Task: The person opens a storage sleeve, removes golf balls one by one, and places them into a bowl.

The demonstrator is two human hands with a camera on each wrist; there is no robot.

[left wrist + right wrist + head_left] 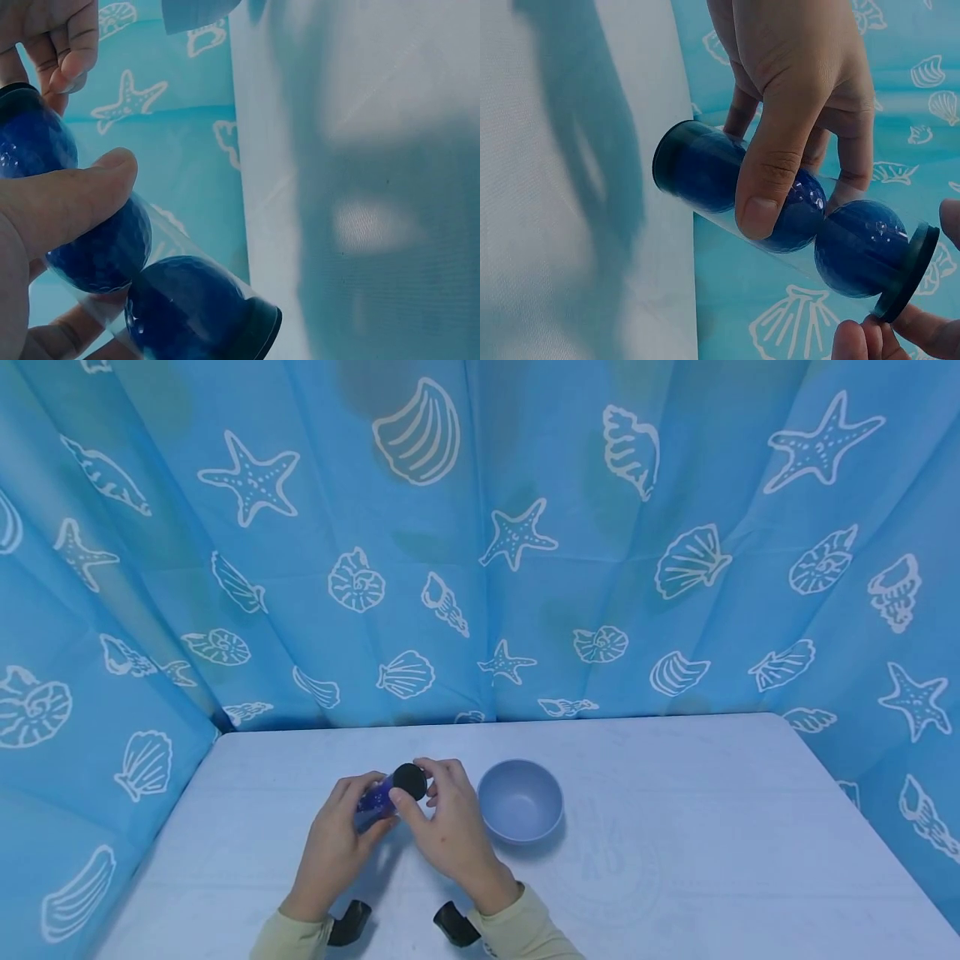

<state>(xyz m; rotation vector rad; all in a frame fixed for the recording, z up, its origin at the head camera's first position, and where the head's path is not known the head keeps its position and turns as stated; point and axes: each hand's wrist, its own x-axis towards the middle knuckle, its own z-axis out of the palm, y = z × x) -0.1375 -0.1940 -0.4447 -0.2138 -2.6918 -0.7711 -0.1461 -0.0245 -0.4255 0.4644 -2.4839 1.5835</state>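
Observation:
My left hand (330,843) grips a clear plastic tube (375,797) with blue dimpled golf balls (859,247) lined up inside. In the left wrist view the thumb lies across the tube, fingers behind it. The tube is held tilted above the table, a dark cap at each end. At the raised end, the thumb and fingers of my right hand (453,839) pinch the black cap (409,782). That cap is on the tube in the right wrist view. The other end cap (262,330) points down past the left hand.
A periwinkle bowl (521,802) stands on the white-covered table (675,827), just right of my right hand. Black wrist-worn pieces (350,923) show below both wrists. A blue curtain (465,560) with shells and starfish hangs behind the table and at its sides.

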